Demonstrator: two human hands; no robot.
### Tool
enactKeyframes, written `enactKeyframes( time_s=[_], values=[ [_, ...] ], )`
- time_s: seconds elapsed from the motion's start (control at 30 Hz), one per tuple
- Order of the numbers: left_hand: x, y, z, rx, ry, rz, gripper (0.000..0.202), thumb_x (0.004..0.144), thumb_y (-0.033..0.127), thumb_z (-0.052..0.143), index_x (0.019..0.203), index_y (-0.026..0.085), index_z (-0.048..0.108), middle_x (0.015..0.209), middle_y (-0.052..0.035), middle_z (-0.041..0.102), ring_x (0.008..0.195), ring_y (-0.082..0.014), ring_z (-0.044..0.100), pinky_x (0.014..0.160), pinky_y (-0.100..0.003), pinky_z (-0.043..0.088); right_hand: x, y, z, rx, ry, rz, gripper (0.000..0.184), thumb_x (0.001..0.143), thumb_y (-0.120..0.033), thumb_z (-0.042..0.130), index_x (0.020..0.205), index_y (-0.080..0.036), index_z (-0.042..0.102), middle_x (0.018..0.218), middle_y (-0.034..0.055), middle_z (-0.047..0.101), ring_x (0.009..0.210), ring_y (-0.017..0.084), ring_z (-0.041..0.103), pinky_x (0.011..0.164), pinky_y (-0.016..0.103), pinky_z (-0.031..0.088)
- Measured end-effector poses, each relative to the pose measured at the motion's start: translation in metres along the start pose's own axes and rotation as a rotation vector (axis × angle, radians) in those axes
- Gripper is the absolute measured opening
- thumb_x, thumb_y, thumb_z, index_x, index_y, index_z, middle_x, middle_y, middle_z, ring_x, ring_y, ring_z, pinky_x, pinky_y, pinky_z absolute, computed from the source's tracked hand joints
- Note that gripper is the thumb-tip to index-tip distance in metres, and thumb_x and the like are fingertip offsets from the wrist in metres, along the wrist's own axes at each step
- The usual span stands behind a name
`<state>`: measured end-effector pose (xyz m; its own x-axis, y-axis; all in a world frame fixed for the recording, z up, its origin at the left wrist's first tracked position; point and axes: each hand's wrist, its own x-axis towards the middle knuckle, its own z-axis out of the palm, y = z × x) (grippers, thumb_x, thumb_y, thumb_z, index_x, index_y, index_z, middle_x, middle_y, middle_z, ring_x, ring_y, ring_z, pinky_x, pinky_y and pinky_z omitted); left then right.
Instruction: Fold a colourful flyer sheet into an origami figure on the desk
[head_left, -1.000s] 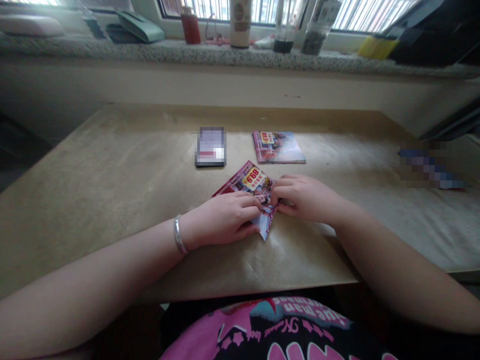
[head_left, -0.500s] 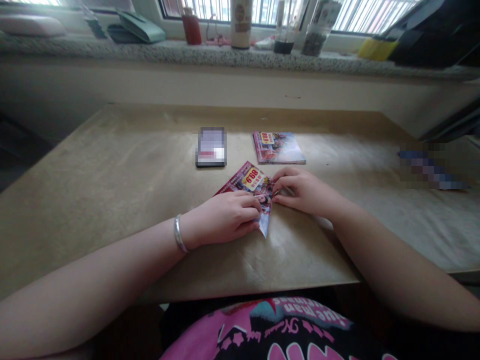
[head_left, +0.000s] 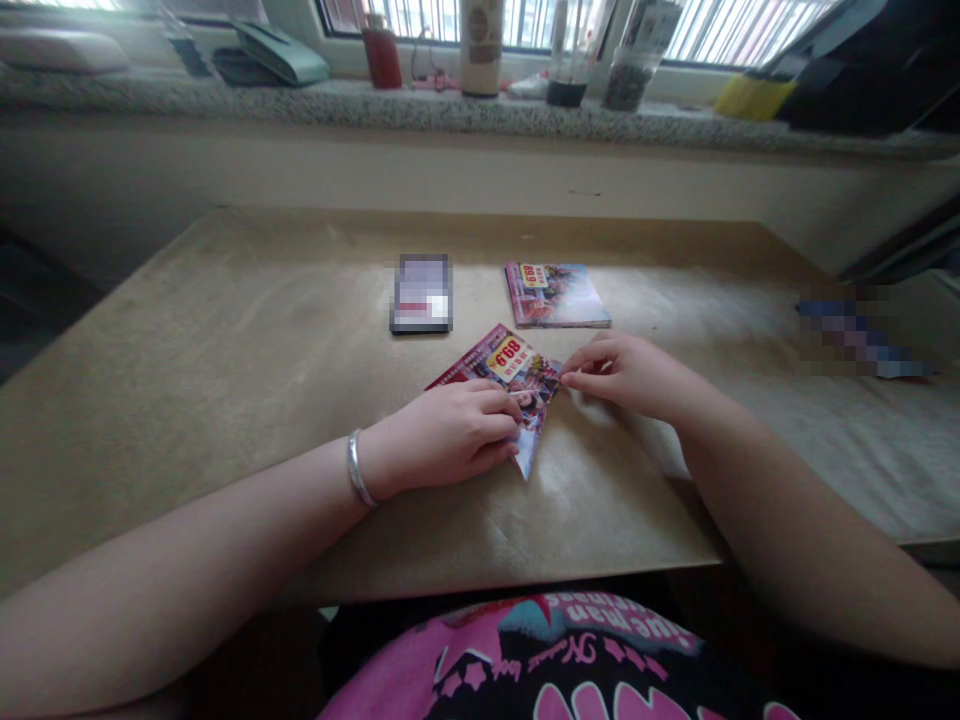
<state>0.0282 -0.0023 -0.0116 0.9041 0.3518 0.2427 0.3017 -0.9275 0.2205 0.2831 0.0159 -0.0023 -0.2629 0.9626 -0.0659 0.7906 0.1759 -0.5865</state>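
A folded sheet of printed paper (head_left: 513, 358), red and blue with a yellow price patch, lies on the table in front of me. My left hand (head_left: 469, 432) rests on its lower left part, fingers lying over the paper; a silver bangle circles that wrist. At the paper's right corner my right hand (head_left: 611, 370) pinches a small point between thumb and fingers. The sheet's lower tip sticks out beyond my left fingers. Part of the paper is hidden under my left hand.
Behind the folded sheet lies a stack of similar printed paper (head_left: 559, 295). Left of it is a pixelated, phone-like device (head_left: 421, 293). A blurred bluish strip (head_left: 862, 338) lies at the table's right. Bottles, including a red one (head_left: 382, 52), stand on the stone windowsill (head_left: 450, 108).
My right hand has moved a little to the right, and the paper's right corner now reaches out as a point in its fingers. The left hand has stayed in place.
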Motion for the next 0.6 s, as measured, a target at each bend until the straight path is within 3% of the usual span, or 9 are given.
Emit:
enactKeyframes(
  time_s=[0.13,0.27,0.43,0.6],
  values=[
    [0.0,0.0,-0.001,-0.02,0.014,0.0,0.022,0.095,0.027,0.048,0.099,0.015,0.067,0.11,-0.0107,0.066,0.106,-0.0209,0.061,0.096,-0.036,0.051,0.002,0.004,0.001,0.095,-0.124,-0.022,0.026,0.08,-0.044,0.06,0.081,-0.021,0.07,0.059,-0.0004,0.063,0.051,0.012,0.052,0.045,0.025,0.036],
    [0.0,-0.001,-0.001,-0.036,0.03,0.003,0.021,0.094,0.026,0.05,0.101,0.016,0.067,0.109,-0.0101,0.066,0.105,-0.0209,0.062,0.095,-0.036,0.052,0.005,0.01,0.003,0.16,-0.147,-0.085,0.026,0.078,-0.045,0.06,0.078,-0.021,0.068,0.072,0.0015,0.069,0.063,0.015,0.059,0.055,0.027,0.045],
    [0.0,-0.001,-0.002,-0.071,0.019,0.006,0.022,0.094,0.027,0.05,0.105,0.018,0.066,0.114,-0.0084,0.066,0.106,-0.0202,0.061,0.095,-0.036,0.051,0.007,0.015,-0.003,0.122,-0.192,-0.074,0.029,0.075,-0.048,0.061,0.078,-0.021,0.069,0.072,0.0009,0.068,0.063,0.015,0.057,0.058,0.028,0.045],
    [0.0,-0.002,-0.002,-0.11,0.045,-0.029,0.021,0.093,0.03,0.052,0.092,0.018,0.069,0.104,-0.0059,0.07,0.099,-0.0181,0.064,0.092,-0.033,0.051,0.007,0.018,-0.009,0.149,-0.231,-0.157,0.026,0.074,-0.044,0.063,0.079,-0.02,0.07,0.073,0.0008,0.068,0.064,0.015,0.058,0.059,0.027,0.046]
  ],
)
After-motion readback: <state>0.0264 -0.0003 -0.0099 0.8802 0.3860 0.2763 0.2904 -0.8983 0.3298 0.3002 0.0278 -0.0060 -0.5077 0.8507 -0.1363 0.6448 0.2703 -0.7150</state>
